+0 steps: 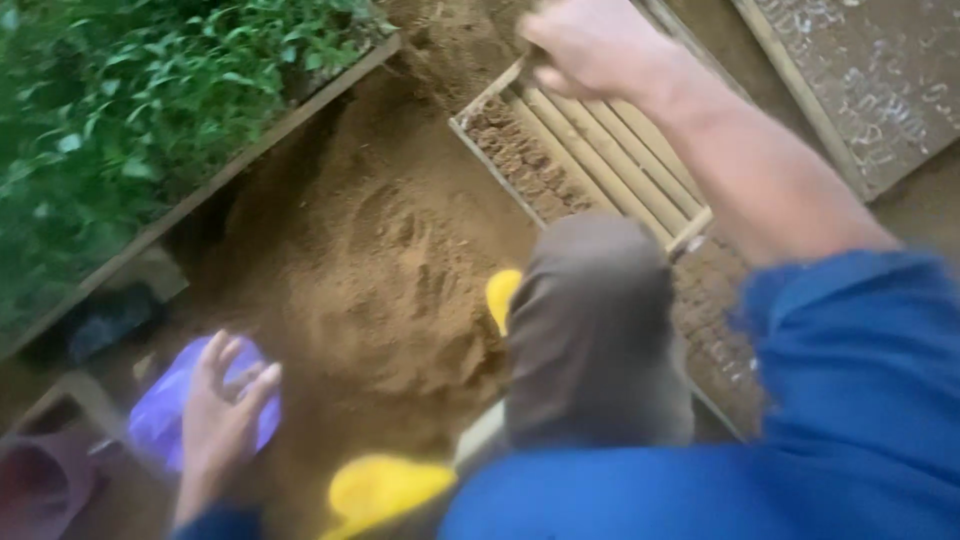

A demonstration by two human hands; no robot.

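My right hand (590,45) reaches up and forward, closed on the top corner of a wooden slatted frame (600,150) that lies on the ground with dark soil filling part of it. At the lower left, my left hand (222,405) rests with fingers spread on a purple plastic container (170,405). Between the two hands lies a mound of loose brown soil (390,280). My blue sleeve and bent knee in brown trousers (590,330) fill the lower right.
Green seedlings (130,110) fill a wooden-edged bed at the upper left. Yellow footwear (385,487) shows at the bottom and a second yellow tip (500,293) beside the knee. Another wooden frame (860,90) lies at the upper right. A dark pink object (40,490) sits bottom left.
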